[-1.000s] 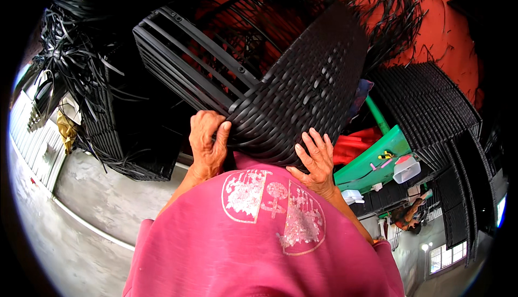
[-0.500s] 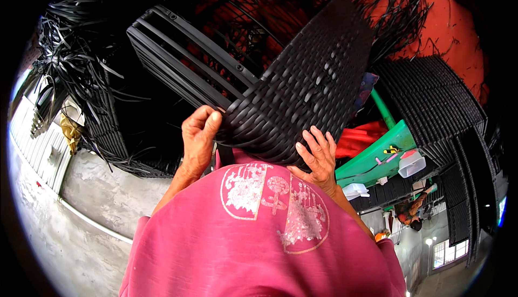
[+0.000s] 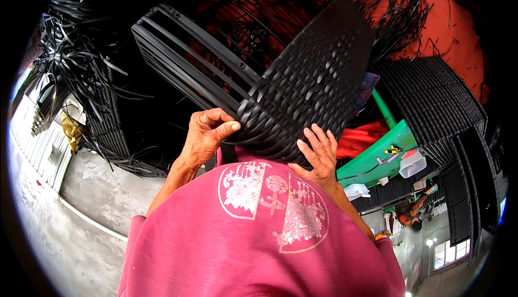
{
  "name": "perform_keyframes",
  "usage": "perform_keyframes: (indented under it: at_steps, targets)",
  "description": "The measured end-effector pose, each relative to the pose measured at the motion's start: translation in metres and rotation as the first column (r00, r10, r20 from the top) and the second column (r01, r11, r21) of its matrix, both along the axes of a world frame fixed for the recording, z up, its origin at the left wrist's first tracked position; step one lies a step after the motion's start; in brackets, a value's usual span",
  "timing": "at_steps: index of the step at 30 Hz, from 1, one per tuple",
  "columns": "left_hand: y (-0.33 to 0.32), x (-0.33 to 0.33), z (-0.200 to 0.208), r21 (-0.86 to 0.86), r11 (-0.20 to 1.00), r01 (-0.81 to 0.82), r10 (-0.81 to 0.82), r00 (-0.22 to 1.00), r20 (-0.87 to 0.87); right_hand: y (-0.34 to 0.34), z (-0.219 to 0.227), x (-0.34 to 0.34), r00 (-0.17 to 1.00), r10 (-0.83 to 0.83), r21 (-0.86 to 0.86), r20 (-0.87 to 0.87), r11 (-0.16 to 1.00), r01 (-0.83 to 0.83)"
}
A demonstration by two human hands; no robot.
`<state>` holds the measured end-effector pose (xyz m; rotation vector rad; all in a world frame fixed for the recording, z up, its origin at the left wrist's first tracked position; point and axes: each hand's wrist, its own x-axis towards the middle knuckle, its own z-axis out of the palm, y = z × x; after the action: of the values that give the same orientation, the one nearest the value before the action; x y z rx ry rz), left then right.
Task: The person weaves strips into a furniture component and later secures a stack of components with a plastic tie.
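A black frame with long parallel bars leans in front of me, partly covered by weaving of flat black plastic strips. At the near left corner of that weaving, my left hand has thumb and index finger pinched together on a black strip. The strip itself is mostly hidden by the fingers. Against the lower right part of the woven panel, my right hand lies flat with its fingers stretched and slightly apart. The woven bottom edge rests close to my pink shirt.
Bundles of loose black strips hang at the left. To the right are a green board with small tools, a white plastic container and black woven panels. Another person is farther off at lower right. Red sheeting lies behind.
My left hand has moved right along the corner, its thumb now pointing right against the weaving. The frame has shifted slightly right. My right hand stays almost in place.
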<state>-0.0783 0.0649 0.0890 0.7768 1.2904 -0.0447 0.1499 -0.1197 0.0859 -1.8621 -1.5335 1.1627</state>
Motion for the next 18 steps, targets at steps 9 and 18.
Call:
perform_keyframes:
  at_steps: [9,18]
  targets:
    - [-0.006,-0.005,-0.007,0.115,0.993,-0.014,0.019,0.999,-0.045,0.004,0.004,-0.003,1.000,-0.020,0.016,0.009,1.000,0.019]
    - [0.045,0.030,0.009,0.336,0.924,0.184,-0.208,0.977,0.036,0.035,0.021,0.017,0.993,-0.114,0.004,0.006,0.993,0.114]
